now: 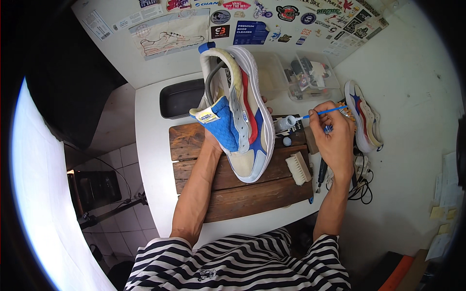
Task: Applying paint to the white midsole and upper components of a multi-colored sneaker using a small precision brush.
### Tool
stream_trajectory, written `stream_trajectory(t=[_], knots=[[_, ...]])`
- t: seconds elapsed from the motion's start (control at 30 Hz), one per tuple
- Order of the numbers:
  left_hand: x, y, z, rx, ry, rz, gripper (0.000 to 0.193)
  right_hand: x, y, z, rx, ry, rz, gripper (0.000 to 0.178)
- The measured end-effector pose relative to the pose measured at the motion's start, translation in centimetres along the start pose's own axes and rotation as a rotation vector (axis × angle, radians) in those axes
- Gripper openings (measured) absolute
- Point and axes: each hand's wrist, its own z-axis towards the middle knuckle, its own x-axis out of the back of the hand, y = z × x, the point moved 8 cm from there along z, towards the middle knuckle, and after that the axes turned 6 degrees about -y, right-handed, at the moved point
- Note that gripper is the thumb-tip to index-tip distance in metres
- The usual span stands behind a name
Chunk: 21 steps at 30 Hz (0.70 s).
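Observation:
My left hand (212,141) grips a multicoloured sneaker (248,116) from behind, holding it up over a wooden board (238,203). The shoe has a blue tongue, red and blue side panels, a cream toe and a white sole; no laces show, and a grey coiled piece sits inside it. Most of my left fingers are hidden behind the shoe. Pinched in my right hand (335,138) is a thin blue brush (331,111), its pale tip at the mouth of a small open bottle (285,123). A small round cap (287,141) lies just below the bottle.
A scrub brush (299,169) with pale bristles rests on the board's right side. Behind stand a black tray (167,103) and a clear plastic box (313,89) of small items. To the right are a matching sneaker (361,119), a black pen-like tool (322,173) and cables (363,186).

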Motion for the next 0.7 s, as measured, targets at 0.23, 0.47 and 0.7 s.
stream_trajectory(t=[0.23, 0.47, 0.7], knots=[[-1.0, -0.2, 0.1, 0.002, -0.039, -0.048, 0.076, 0.6, 0.0, -1.1, 0.077, 0.042, 0.035, 0.009], [-1.1, 0.0, 0.0, -0.008, -0.048, 0.0, 0.077, -0.4, 0.0, -2.3, 0.167, 0.007, -0.009, 0.009], [-0.3, -0.1, -0.1, 0.016, 0.012, -0.011, 0.079, 0.9, -0.1, -3.2, 0.121, 0.031, 0.024, 0.01]])
